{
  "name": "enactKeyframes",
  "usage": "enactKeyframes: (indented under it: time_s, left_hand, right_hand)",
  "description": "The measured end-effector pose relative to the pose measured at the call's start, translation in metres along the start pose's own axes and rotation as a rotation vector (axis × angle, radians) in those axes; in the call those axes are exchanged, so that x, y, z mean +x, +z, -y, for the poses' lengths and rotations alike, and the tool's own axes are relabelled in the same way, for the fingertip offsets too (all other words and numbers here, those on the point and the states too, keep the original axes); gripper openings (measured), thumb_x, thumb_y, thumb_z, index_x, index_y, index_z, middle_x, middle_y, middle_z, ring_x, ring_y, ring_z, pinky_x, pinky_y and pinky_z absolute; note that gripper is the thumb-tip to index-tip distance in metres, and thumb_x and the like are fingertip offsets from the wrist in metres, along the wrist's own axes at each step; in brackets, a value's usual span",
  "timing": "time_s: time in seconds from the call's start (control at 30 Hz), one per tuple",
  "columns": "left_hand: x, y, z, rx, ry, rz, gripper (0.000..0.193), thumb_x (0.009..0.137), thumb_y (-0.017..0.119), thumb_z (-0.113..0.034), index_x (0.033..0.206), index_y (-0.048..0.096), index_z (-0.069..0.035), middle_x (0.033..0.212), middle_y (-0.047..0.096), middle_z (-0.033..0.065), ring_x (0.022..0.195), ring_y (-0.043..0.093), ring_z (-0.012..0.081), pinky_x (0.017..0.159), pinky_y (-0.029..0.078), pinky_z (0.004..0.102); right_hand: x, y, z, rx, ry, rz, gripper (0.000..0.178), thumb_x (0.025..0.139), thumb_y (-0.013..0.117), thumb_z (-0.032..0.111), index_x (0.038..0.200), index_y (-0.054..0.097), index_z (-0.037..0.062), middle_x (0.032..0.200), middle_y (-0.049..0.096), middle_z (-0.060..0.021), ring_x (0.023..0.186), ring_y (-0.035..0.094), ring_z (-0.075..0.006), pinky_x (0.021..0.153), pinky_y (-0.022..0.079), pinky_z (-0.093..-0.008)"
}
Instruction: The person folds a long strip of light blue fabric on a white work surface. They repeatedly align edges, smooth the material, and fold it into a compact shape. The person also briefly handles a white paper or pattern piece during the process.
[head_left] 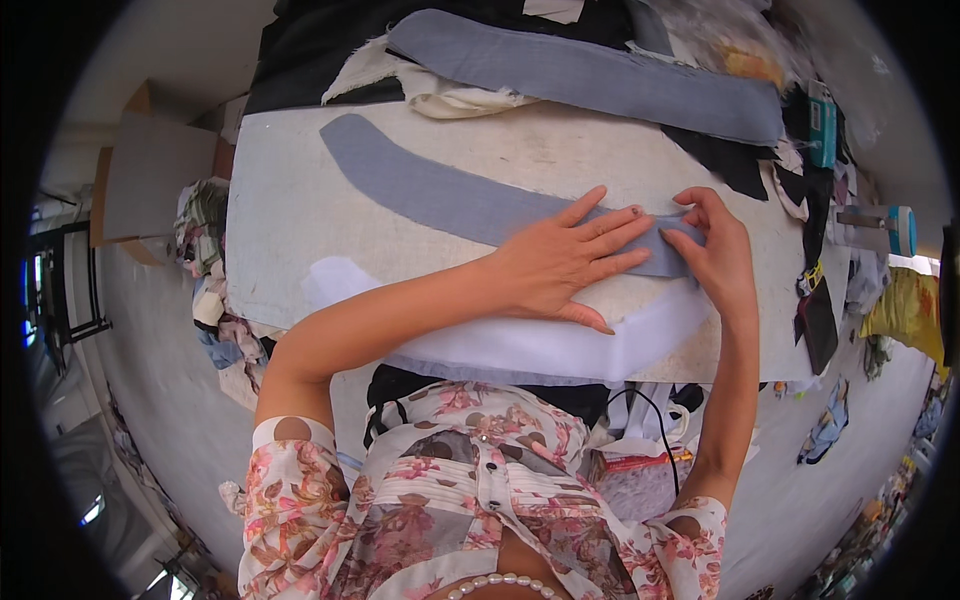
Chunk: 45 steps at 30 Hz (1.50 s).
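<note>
A long curved strip of grey-blue fabric (430, 200) lies across the pale table top (275, 210). My left hand (560, 252) rests flat on it right of the middle, fingers spread, with the thumb reaching over its near edge. At the strip's right end, my right hand (725, 258) has bent fingers, thumb and forefinger closing on the cloth. Nearer to me lies a curved white strip of fabric (480, 343) with a thin grey-blue edge showing along its near side. My left forearm crosses above part of it.
Wider grey-blue fabric strips (600, 82) lie at the far side over cream scraps (450, 95) and black cloth (300, 60). A teal box (822, 130) stands at the far right. Cloth piles (203, 225) sit left of the table, and a cardboard box (150, 175) stands beyond them.
</note>
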<state>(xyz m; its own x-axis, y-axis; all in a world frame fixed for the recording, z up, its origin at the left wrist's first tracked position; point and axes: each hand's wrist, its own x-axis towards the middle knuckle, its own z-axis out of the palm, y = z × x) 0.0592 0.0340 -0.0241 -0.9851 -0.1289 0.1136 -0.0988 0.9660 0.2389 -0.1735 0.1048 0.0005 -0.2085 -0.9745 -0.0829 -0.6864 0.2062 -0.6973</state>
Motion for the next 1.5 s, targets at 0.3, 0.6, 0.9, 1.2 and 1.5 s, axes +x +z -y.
enactKeyframes:
  time_s: [0.3, 0.6, 0.9, 1.2, 1.5]
  left_hand:
    - [0.001, 0.001, -0.001, -0.022, 0.01, 0.011, 0.099, 0.081, 0.035, -0.078, 0.149, 0.031, -0.006, 0.158, 0.02, 0.0184, 0.148, 0.015, 0.0307, 0.12, 0.008, 0.0507]
    - [0.002, 0.0, 0.0, -0.001, 0.006, 0.044, 0.1, 0.08, 0.034, -0.08, 0.149, 0.032, -0.007, 0.158, 0.02, 0.0182, 0.148, 0.014, 0.0307, 0.12, 0.006, 0.0507]
    - [0.002, 0.0, -0.001, -0.005, -0.002, 0.05, 0.096, 0.081, 0.034, -0.079, 0.15, 0.033, -0.012, 0.159, 0.018, 0.0184, 0.148, 0.015, 0.0316, 0.12, 0.006, 0.0518]
    - [0.002, -0.002, -0.002, 0.01, -0.013, 0.07, 0.097, 0.081, 0.034, -0.079, 0.15, 0.032, -0.011, 0.159, 0.018, 0.0184, 0.148, 0.014, 0.032, 0.12, 0.006, 0.0531]
    - [0.004, 0.001, -0.005, -0.013, -0.01, 0.054, 0.095, 0.083, 0.038, -0.077, 0.149, 0.033, -0.01, 0.158, 0.019, 0.0195, 0.148, 0.015, 0.0326, 0.119, 0.006, 0.0539]
  right_hand:
    - [-0.015, -0.03, -0.015, 0.336, 0.116, -0.064, 0.038, 0.076, 0.07, -0.001, 0.112, 0.059, 0.0049, 0.084, 0.061, -0.0017, 0.078, 0.058, -0.0112, 0.07, 0.047, -0.0243]
    - [-0.004, -0.015, -0.026, 0.116, 0.113, -0.15, 0.039, 0.079, 0.069, -0.003, 0.115, 0.057, 0.0036, 0.084, 0.057, 0.001, 0.077, 0.055, -0.0068, 0.068, 0.044, -0.0204]
    - [-0.005, -0.019, -0.032, 0.147, 0.136, -0.229, 0.039, 0.077, 0.074, 0.001, 0.113, 0.059, 0.0054, 0.079, 0.061, -0.004, 0.072, 0.059, -0.0123, 0.066, 0.048, -0.0256]
    - [-0.01, -0.023, -0.022, 0.215, -0.021, -0.458, 0.018, 0.086, 0.071, 0.012, 0.1, 0.064, 0.0031, 0.079, 0.062, -0.0013, 0.067, 0.053, -0.0074, 0.06, 0.044, -0.023]
    - [0.005, -0.026, -0.043, 0.399, 0.16, -0.16, 0.024, 0.097, 0.056, 0.023, 0.091, 0.066, 0.0019, 0.069, 0.059, 0.0014, 0.054, 0.044, -0.0033, 0.05, 0.034, -0.02]
